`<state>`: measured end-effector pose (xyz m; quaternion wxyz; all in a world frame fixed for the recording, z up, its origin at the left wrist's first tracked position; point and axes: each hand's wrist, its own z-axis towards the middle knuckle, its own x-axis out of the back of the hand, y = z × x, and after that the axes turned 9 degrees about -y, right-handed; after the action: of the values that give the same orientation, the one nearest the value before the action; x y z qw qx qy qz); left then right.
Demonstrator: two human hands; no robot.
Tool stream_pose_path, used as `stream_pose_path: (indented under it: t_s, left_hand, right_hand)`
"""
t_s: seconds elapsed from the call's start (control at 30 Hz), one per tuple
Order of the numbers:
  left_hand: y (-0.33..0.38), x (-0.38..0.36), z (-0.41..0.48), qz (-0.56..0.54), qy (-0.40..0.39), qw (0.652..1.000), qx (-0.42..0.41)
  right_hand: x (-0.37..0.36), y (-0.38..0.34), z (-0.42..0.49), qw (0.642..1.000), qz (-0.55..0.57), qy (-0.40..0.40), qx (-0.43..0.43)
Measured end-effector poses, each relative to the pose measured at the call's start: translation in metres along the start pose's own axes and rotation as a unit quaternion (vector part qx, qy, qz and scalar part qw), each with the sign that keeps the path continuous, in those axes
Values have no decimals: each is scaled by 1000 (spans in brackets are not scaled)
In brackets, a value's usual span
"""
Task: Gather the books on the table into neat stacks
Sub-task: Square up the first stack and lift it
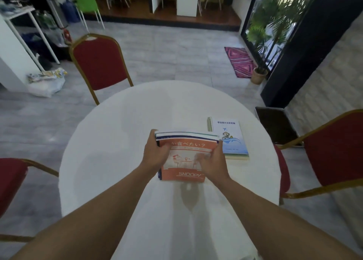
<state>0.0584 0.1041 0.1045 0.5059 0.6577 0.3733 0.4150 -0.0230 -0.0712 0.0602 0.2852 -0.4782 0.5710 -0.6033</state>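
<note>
Our left hand and right hand clamp the side edges of the orange-topped stack at the centre of the table. Just beside it lies the blue-and-white book; merging or squaring it appears to remain.

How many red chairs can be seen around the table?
3: one red chair beyond the table's far left edge, one at right, one at left, partly cropped.

a stack of books lies in the middle of the surface. another book lies just to its right, touching it. chairs stand left, right and behind.
</note>
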Motion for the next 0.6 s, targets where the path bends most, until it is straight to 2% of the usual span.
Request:
stream_pose_path:
  t_s: [0.13, 0.23, 0.6]
  left_hand:
    - [-25, 10, -14, 90, -65, 994, 19]
    - [-34, 13, -20, 139, -78, 987, 27]
    - [-38, 10, -17, 139, -73, 987, 19]
  right_hand:
    - [2, 20, -15, 997, -67, -46, 5]
    - [2, 32, -20, 993, -88, -81, 11]
    - [3, 37, -23, 990, -120, -79, 2]
